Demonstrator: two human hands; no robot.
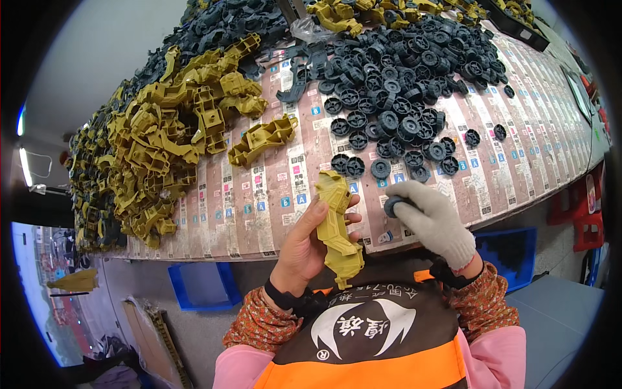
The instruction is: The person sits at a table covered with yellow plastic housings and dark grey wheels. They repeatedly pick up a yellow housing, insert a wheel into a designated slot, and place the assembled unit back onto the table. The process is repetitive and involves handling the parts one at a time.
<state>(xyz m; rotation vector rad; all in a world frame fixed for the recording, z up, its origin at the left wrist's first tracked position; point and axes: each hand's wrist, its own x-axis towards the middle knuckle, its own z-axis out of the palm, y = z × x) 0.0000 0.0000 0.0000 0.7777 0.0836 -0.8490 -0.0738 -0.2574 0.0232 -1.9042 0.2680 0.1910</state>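
Molded yellow plastic body part, long and angular: held above the near edge of the counter, its long axis running far to near and its near end over the person's apron. Bare left hand: grip clamped on the body part, thumb on the left side, fingertips emerging on the right. Right hand in a pale knit glove: to the right of the body part and apart from it, grip clamped on a dark blue-grey round plastic wheel between thumb and fingers.

Counter, covered with pinkish-white striped printed sheeting: directly beyond the hands lies a large heap of dark spoked wheels, thinning toward the near side; two loose wheels lie just right of it. Single yellow body part: on the counter, left of the wheels. Farther left, a tall heap of yellow body parts; dark plastic pieces piled beyond it. Black tray: far right corner.

Below the counter: blue plastic bin to the left, second blue bin to the right. Dark apron with orange band nearest.
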